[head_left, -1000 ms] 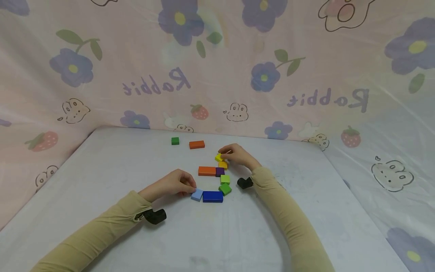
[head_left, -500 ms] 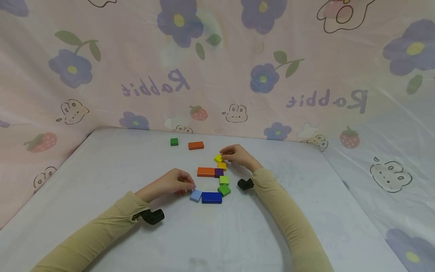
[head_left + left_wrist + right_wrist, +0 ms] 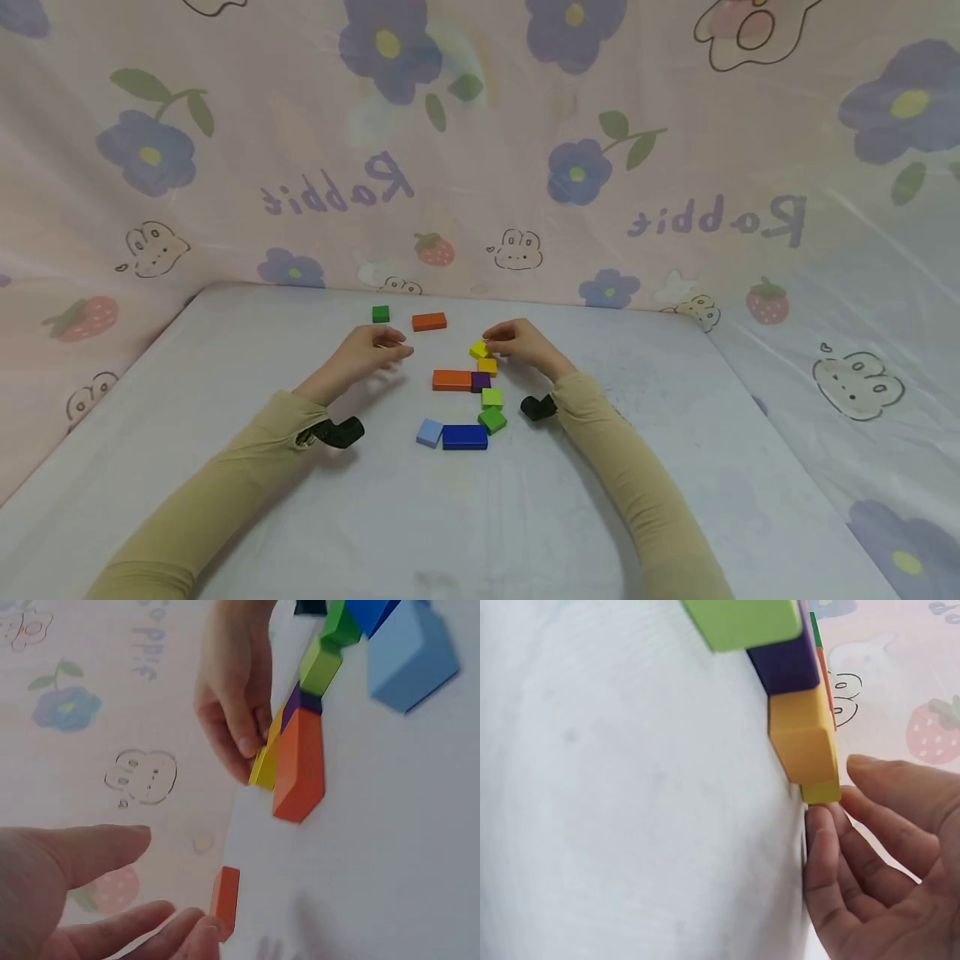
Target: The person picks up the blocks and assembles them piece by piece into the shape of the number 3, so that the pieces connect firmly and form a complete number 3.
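Observation:
My left hand (image 3: 367, 354) hovers above the table, its thumb and fingers apart and holding nothing. Beyond it lie a long orange block (image 3: 429, 322) and a small green block (image 3: 381, 314). The fingers of my right hand (image 3: 885, 847) are at a small yellow block (image 3: 478, 351); in the right wrist view the thumb stands off from it. From the yellow block a chain runs nearer: amber block (image 3: 487, 367), purple block (image 3: 481, 382) with another long orange block (image 3: 452, 381) at its left, lime block (image 3: 492, 398), green block (image 3: 492, 420), dark blue block (image 3: 465, 437), light blue block (image 3: 430, 433).
A white cloth covers the table (image 3: 600, 517). Behind it hangs a printed curtain (image 3: 480, 192) with flowers and rabbits. Black wrist cameras jut from both sleeves, the left camera (image 3: 341, 432) above the table left of the light blue block.
My left hand has left the light blue block and moved away from me, toward the back blocks, its fingers spreading. My right hand stays at the yellow block.

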A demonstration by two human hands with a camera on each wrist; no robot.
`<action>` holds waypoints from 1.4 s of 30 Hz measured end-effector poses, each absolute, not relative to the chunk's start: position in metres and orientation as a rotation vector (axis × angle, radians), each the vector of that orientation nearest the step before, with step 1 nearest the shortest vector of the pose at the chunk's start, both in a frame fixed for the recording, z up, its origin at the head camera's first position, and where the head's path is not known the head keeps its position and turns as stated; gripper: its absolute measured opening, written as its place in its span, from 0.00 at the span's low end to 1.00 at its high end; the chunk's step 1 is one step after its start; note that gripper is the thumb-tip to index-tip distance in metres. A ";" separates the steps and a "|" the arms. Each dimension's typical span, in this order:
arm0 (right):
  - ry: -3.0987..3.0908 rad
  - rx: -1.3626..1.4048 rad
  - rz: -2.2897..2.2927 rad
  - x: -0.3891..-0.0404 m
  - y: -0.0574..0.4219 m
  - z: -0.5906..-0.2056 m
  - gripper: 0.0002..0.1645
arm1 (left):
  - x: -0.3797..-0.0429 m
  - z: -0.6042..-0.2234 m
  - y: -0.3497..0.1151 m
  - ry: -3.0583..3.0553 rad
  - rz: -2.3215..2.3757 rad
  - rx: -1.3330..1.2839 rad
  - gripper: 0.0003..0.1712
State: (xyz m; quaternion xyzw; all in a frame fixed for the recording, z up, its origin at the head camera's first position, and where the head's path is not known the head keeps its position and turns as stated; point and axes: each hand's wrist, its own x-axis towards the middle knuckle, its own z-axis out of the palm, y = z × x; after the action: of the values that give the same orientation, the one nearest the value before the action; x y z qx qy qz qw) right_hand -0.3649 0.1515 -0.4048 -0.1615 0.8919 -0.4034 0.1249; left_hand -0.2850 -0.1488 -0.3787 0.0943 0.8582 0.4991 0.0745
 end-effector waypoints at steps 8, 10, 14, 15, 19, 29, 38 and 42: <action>2.590 -0.486 -1.179 -0.363 0.149 -0.405 0.17 | -0.318 -0.382 -0.156 2.637 1.550 0.203 0.33; 2.586 -0.487 -1.181 -0.362 0.149 -0.405 0.17 | -0.325 -0.382 -0.157 2.650 1.543 0.207 0.32; 2.582 -0.479 -1.184 -0.362 0.149 -0.404 0.17 | -0.333 -0.380 -0.156 2.651 1.525 0.259 0.30; 2.581 -0.477 -1.185 -0.362 0.149 -0.404 0.17 | -0.336 -0.380 -0.155 2.654 1.519 0.275 0.30; 2.580 -0.467 -1.183 -0.363 0.149 -0.403 0.16 | -0.344 -0.379 -0.151 2.639 1.524 0.293 0.28; 2.591 -0.470 -1.174 -0.363 0.148 -0.401 0.17 | -0.363 -0.390 -0.142 2.604 1.574 0.343 0.32; 2.587 -0.458 -1.176 -0.364 0.150 -0.402 0.17 | -0.374 -0.404 -0.137 2.613 1.571 0.327 0.33; 2.582 -0.446 -1.180 -0.363 0.150 -0.402 0.17 | -0.377 -0.408 -0.134 2.607 1.580 0.326 0.32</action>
State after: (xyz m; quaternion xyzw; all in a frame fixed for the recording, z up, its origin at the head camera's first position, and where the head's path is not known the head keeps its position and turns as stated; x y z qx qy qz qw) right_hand -0.3634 0.1505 -0.4025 -0.1539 0.8904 -0.4068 0.1338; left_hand -0.3770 -0.1336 -0.4081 0.1064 0.8497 0.5151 0.0379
